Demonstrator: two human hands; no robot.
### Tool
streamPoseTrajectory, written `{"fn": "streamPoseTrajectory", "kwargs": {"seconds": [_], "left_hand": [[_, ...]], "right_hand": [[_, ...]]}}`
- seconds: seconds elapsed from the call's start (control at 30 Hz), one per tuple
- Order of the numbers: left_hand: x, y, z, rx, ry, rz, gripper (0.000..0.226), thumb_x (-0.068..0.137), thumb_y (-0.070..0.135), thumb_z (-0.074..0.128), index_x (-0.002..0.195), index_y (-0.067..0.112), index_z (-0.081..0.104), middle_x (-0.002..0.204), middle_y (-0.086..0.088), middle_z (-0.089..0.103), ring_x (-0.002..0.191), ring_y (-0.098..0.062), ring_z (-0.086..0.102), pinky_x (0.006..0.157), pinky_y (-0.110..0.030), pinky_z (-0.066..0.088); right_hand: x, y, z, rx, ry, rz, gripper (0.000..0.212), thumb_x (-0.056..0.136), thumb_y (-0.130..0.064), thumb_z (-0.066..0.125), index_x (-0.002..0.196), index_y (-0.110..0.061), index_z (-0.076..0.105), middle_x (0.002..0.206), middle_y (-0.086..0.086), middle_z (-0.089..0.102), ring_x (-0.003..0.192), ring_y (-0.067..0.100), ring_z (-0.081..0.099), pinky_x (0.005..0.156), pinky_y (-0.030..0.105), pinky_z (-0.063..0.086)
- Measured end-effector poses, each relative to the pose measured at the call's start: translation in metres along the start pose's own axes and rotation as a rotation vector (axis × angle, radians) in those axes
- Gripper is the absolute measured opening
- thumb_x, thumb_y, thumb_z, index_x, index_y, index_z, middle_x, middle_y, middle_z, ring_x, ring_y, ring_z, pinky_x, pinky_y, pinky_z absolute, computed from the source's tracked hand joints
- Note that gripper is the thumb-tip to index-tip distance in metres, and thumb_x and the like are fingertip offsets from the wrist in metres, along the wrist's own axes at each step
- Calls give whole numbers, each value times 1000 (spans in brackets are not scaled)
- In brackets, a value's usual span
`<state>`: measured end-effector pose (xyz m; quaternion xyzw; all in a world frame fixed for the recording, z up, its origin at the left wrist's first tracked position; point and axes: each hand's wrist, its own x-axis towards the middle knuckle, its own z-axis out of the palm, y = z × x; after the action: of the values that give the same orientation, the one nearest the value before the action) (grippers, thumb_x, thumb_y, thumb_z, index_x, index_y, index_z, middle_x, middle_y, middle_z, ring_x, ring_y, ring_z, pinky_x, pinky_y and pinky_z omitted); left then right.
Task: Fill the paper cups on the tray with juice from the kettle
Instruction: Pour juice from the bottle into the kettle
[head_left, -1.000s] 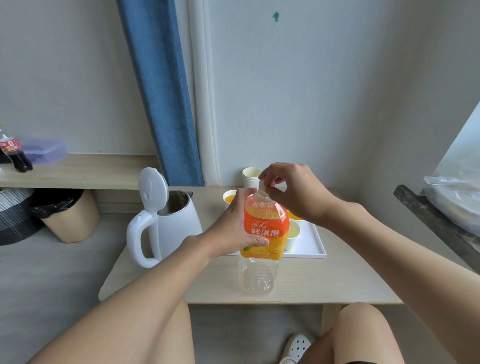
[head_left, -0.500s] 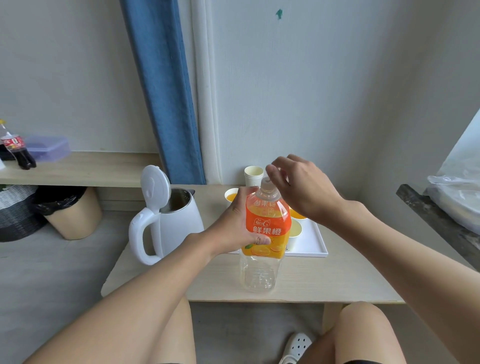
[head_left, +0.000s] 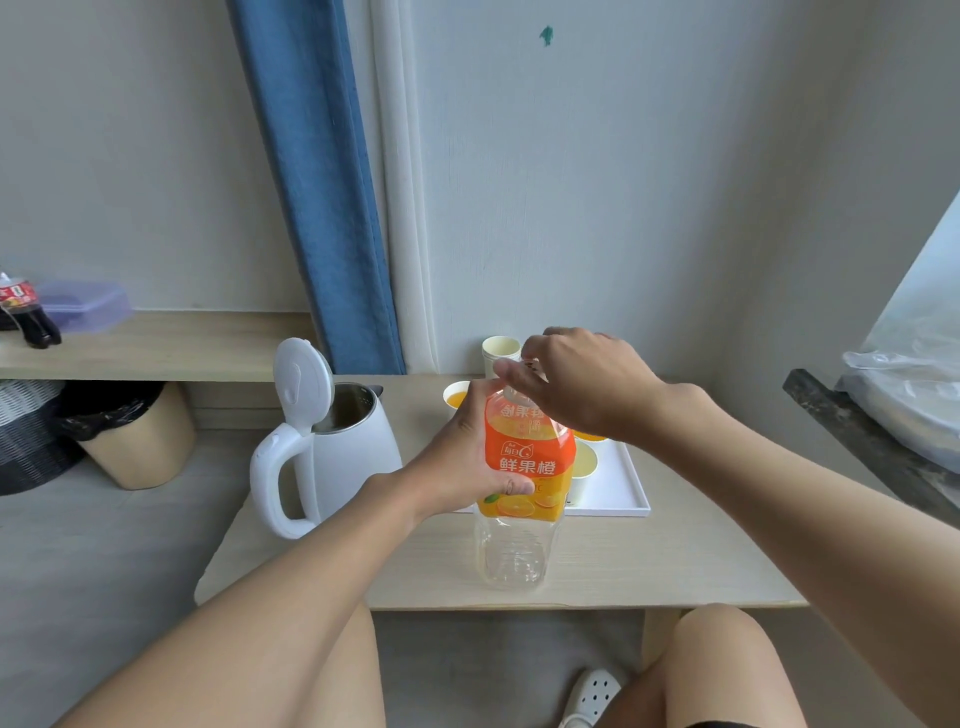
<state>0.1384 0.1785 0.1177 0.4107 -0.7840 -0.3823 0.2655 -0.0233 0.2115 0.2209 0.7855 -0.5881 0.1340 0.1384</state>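
Note:
An empty clear juice bottle (head_left: 519, 545) with an orange label stands on the small wooden table (head_left: 649, 566). My left hand (head_left: 467, 457) grips it around the label. My right hand (head_left: 582, 384) is over the bottle's top, fingers curled round the cap. Left of it stands a white kettle (head_left: 343, 447) with its lid flipped up. Behind the bottle lies a white tray (head_left: 623, 493) holding paper cups; one cup (head_left: 457, 397) shows orange juice, another (head_left: 584, 467) pale yellow liquid. A stack of empty cups (head_left: 500, 353) stands by the wall.
A blue curtain (head_left: 322, 182) hangs behind the kettle. At the left a low shelf (head_left: 156, 345) carries a cola bottle (head_left: 26, 312) and a plastic box (head_left: 83, 304); a bin (head_left: 135, 436) sits under it. A dark ledge (head_left: 857, 431) with plastic bags juts in at the right.
My right hand has turned at the bottle's top, its fingers swinging round the cap. The bottle and my left hand have stayed in place.

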Motion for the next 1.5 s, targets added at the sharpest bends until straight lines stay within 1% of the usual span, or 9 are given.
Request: {"fn": "streamPoseTrajectory", "kwargs": {"seconds": [0.13,0.33,0.43,0.53,0.7,0.9,1.1,1.3,1.5], "left_hand": [[2,-1,1,16,3,-2,105,75,24,93,133,53,11,136,12,41,124,-10,50,94,-20,44],[0,-2,0,18,3,4,104,74,24,93,129,58,12,134,13,42,124,-10,50,94,-20,47],[-1,-3,0,23,2,2,103,75,25,93,129,57,11,135,12,41,123,-9,49,89,-15,44],[-1,-1,0,26,-1,-1,103,76,25,92,131,54,10,135,12,39,124,-10,48,96,-22,45],[-2,0,0,34,1,-6,101,76,25,93,126,57,10,134,12,41,123,-11,49,96,-24,45],[-2,0,1,13,-3,-12,100,78,25,91,129,54,11,133,13,40,122,-9,48,92,-20,44],[-2,0,1,18,6,-3,102,75,22,93,131,50,12,135,9,43,124,-12,51,96,-23,45],[-2,-1,1,26,11,-1,100,77,23,92,130,50,12,132,12,41,121,-9,48,92,-20,44],[-1,3,1,44,-3,0,101,78,24,91,132,50,10,133,12,39,122,-10,47,95,-23,44]], "right_hand": [[3,5,-9,190,-151,-78,36,98,-33,53,131,-21,59,119,4,58,106,25,60,78,30,45],[10,-4,0,-118,-96,-30,49,96,-57,43,101,-11,59,95,7,66,75,26,60,55,30,41],[12,1,-11,-22,-165,-115,41,100,-49,41,122,-20,58,110,2,65,95,25,63,66,33,49],[14,4,-15,-18,-191,-149,31,102,-38,45,113,-16,63,104,3,66,90,24,63,68,35,53],[13,-4,0,-177,-86,-48,40,102,-47,35,89,-12,49,78,4,54,62,24,48,50,29,31],[15,8,-6,-73,-178,-222,33,101,-48,39,110,-19,54,99,3,68,81,24,58,73,31,38],[16,-4,5,-184,-72,3,42,101,-50,38,92,-11,51,89,9,64,68,29,49,55,32,35],[18,6,-14,-17,-282,-172,32,101,-46,42,110,-20,57,96,4,67,77,25,57,67,31,42],[20,-1,-3,-159,-164,-39,42,102,-47,39,94,-10,57,82,8,61,58,18,47,46,25,28]]}}
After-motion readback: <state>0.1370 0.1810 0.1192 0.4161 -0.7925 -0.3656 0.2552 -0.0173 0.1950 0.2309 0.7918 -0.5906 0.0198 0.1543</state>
